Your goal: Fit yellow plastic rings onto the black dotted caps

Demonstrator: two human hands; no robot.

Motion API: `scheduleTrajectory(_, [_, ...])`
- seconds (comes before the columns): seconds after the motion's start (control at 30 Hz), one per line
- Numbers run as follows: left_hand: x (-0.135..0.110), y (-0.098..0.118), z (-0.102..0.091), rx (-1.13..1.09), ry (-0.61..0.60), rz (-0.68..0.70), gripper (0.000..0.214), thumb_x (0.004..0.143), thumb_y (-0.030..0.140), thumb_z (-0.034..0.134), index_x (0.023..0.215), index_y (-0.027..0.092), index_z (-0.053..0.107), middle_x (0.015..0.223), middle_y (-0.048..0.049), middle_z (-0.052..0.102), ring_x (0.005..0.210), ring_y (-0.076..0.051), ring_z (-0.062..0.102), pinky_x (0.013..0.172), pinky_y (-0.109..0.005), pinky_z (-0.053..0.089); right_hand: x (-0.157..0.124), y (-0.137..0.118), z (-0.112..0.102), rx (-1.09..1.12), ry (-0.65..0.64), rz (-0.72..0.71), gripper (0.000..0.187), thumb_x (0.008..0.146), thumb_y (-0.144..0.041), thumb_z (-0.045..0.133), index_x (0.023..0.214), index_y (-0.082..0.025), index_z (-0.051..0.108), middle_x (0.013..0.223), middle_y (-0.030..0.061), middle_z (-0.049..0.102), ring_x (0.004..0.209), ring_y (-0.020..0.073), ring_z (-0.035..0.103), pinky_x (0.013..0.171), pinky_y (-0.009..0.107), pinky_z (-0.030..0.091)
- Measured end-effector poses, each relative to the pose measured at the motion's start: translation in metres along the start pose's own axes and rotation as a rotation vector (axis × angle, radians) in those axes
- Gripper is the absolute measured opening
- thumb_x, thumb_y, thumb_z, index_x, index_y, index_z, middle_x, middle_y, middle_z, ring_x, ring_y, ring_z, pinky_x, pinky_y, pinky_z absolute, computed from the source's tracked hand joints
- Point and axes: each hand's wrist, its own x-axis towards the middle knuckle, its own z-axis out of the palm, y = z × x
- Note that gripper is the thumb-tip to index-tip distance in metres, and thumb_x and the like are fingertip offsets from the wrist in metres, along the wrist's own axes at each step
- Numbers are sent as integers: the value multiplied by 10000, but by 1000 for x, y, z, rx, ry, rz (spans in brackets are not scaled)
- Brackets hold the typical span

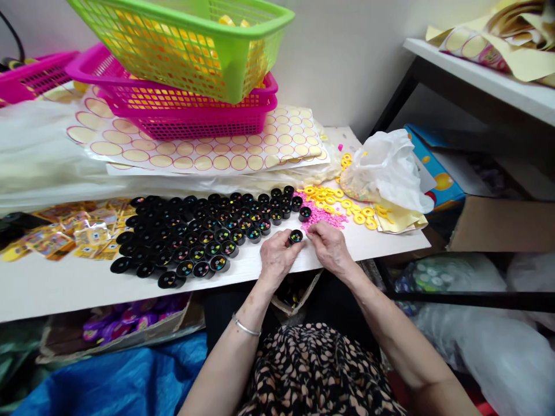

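Observation:
My left hand (276, 254) grips a small black cup (295, 237) with coloured bits inside, held over the front of the white table. Close to its right side, my right hand (328, 247) has its fingertips pinched together; whatever is between them is too small to make out. Just beyond the hands lies a pile of small pink pieces (323, 216). Yellow rings (347, 203) are scattered behind and to the right of that pile. Many more black cups (197, 253), several showing coloured beads inside, stand in a dense group left of my left hand.
A green basket (243, 58) of yellow parts sits on pink baskets (203, 124) at the back, over sticker sheets (195, 153). Shiny printed packets (87, 234) lie at the left. A white plastic bag (385, 167) and a cardboard box (498, 225) are at the right.

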Motion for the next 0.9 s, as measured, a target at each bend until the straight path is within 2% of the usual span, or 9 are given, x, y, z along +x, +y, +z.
scheduleTrajectory(0.13, [-1, 0, 0, 3, 2, 1, 166, 729, 343, 567, 662, 192, 565, 605, 33, 481, 582, -99, 438, 565, -220, 313, 10, -12, -1, -25, -100, -115, 149, 861, -191, 425, 801, -180, 561, 776, 28, 534, 734, 141, 518, 670, 237, 378])
scheduleTrajectory(0.37, [-2, -3, 1, 52, -19, -18, 108, 715, 305, 551, 706, 201, 580, 635, 27, 509, 622, -112, 468, 598, -219, 331, 14, -22, -1, -231, -176, -132, 182, 868, -167, 404, 779, -174, 562, 793, 35, 534, 741, 139, 513, 642, 229, 355])
scheduleTrajectory(0.53, [-2, -6, 3, 52, 3, 20, 113, 726, 304, 547, 716, 199, 587, 638, 23, 511, 620, -112, 473, 589, -218, 329, 17, -29, -3, -361, -223, -138, 197, 868, -155, 384, 769, -176, 554, 789, 36, 541, 738, 147, 508, 618, 244, 329])
scheduleTrajectory(0.7, [-1, -7, 4, 60, 17, 20, 119, 734, 299, 548, 767, 202, 607, 639, 20, 514, 612, -114, 471, 590, -220, 329, 20, -35, -1, -437, -250, -70, 171, 834, -142, 398, 788, -180, 558, 801, 41, 548, 686, 151, 487, 563, 261, 283])
scheduleTrajectory(0.9, [0, -5, 3, 56, 26, 36, 113, 727, 297, 558, 717, 192, 597, 616, 23, 500, 597, -111, 461, 590, -221, 326, 15, -29, 2, -401, -174, -152, 173, 809, -90, 400, 809, -169, 553, 808, 48, 543, 725, 158, 481, 603, 259, 308])
